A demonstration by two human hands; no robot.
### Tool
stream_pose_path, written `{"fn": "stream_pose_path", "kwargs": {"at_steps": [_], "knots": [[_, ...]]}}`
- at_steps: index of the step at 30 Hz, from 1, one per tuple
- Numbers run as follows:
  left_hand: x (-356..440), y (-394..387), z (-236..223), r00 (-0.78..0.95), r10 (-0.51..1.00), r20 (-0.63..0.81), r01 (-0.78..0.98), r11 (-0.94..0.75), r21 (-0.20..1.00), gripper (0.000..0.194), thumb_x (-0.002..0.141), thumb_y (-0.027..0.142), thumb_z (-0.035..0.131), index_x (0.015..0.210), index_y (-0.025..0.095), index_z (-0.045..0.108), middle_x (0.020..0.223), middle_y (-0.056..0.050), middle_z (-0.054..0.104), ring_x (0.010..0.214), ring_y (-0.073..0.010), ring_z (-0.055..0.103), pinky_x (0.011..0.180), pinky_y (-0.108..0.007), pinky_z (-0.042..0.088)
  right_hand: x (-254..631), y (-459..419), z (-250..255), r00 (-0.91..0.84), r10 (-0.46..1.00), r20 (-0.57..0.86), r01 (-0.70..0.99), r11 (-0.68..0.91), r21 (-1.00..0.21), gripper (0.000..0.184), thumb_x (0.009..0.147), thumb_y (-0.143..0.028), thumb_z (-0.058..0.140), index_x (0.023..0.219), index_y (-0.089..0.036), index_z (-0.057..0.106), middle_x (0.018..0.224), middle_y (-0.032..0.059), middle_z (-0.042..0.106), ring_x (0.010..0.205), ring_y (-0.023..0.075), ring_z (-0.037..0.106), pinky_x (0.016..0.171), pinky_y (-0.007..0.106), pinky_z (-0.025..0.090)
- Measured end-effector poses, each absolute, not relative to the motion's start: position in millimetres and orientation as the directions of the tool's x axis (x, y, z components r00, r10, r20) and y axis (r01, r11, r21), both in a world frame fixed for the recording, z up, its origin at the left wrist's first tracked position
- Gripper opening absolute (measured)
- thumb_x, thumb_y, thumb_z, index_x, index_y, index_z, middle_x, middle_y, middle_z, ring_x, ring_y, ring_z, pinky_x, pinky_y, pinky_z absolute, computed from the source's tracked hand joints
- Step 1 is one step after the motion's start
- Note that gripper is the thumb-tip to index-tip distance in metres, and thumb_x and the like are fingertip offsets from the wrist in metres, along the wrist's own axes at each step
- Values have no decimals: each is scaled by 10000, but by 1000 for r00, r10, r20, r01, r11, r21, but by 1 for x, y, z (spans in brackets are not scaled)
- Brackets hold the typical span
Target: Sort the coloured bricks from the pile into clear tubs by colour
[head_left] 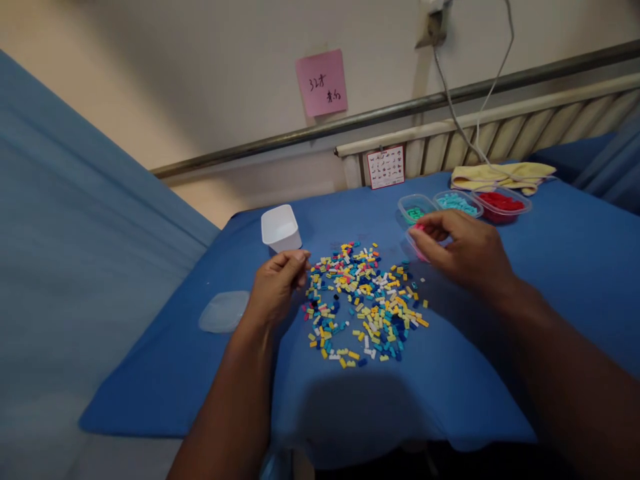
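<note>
A spread of small toy bricks (373, 313), mostly yellow, white, blue and teal with a few pink, lies loose on the blue-covered table. At its left edge is my left hand (280, 283), thumb and fingers pinched together; whatever they hold is hidden. My right hand (465, 253) is closed over a small clear tub with pink contents (416, 248), and bright pink shows between thumb and forefinger. Behind that hand, a clear tub of green bricks (414, 212) is partly covered. Beside it stand tubs of light blue bricks (456, 203) and red bricks (501, 201).
A white container (280, 228) stands behind my left hand. Nearer, a translucent lid (224, 312) lies flat. A folded yellow cloth (500, 175) sits by the radiator (550, 123) at the back right, with a white cable (453, 110) hanging down. A blue curtain (75, 233) borders the left.
</note>
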State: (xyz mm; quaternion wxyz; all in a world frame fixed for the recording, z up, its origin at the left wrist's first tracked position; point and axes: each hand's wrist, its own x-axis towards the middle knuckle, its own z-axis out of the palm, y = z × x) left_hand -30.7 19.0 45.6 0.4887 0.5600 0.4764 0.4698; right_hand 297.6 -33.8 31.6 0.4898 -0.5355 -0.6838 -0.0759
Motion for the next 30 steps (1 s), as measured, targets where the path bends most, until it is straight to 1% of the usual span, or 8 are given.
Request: {"fn": "stream_pose_path", "kwargs": {"at_steps": [2,5,10,13,16,19,27,30], "knots": [[-43,21,53,148,989,14,272,-54,961,378,797,515,839,884,156,755,722,3,645,570,-73,480,530,-206,367,314,-29,26,97,698,709,860,300,-413,227,980,-397,647,990,-190,739,858,81,771,744,226,702,678,335,506],[-58,17,58,322,936,-141,532,-56,845,371,802,516,812,854,154,757,772,-20,695,685,-113,570,653,-233,459,326,-25,16,123,761,636,916,159,-368,290,981,-442,610,944,-195,756,864,96,781,720,236,695,622,328,458],[-72,13,58,393,875,-282,724,-106,682,329,809,474,753,910,160,763,821,-43,738,736,-161,625,692,-274,488,329,-24,8,166,773,612,950,41,-309,303,977,-444,597,888,-212,769,776,71,760,661,223,661,586,317,388],[-75,12,60,401,868,-293,763,-139,631,298,810,438,734,935,169,767,821,-38,737,720,-163,622,656,-264,465,331,-23,6,180,783,596,958,-1,-288,264,980,-415,618,958,-207,780,844,92,779,722,249,677,620,336,422],[-75,9,64,408,868,-283,762,-153,629,293,812,431,726,948,175,773,828,-32,738,727,-168,621,653,-262,453,329,-21,5,94,768,634,960,99,-263,299,996,-392,621,1141,-174,767,1035,141,794,931,306,710,781,399,519],[-75,4,65,397,876,-275,787,-170,593,305,828,432,713,985,182,788,838,-35,745,741,-182,633,660,-271,447,320,-22,6,13,695,719,941,236,-244,320,1021,-375,602,1169,-135,753,1099,154,786,1045,321,706,922,427,531],[-77,-17,48,407,888,-213,827,-260,499,330,896,472,683,1065,217,807,971,-65,773,814,-214,670,713,-306,447,284,-33,6,-207,726,655,841,474,-259,260,1059,-319,528,1044,-198,759,1005,100,799,956,285,727,883,423,525],[-73,-24,45,380,900,-211,865,-266,425,309,913,465,659,1032,209,785,941,-72,761,791,-216,658,683,-304,418,275,-36,5,-265,736,623,808,522,-273,251,1057,-310,532,1040,-205,760,996,95,799,931,283,728,839,421,521]]}}
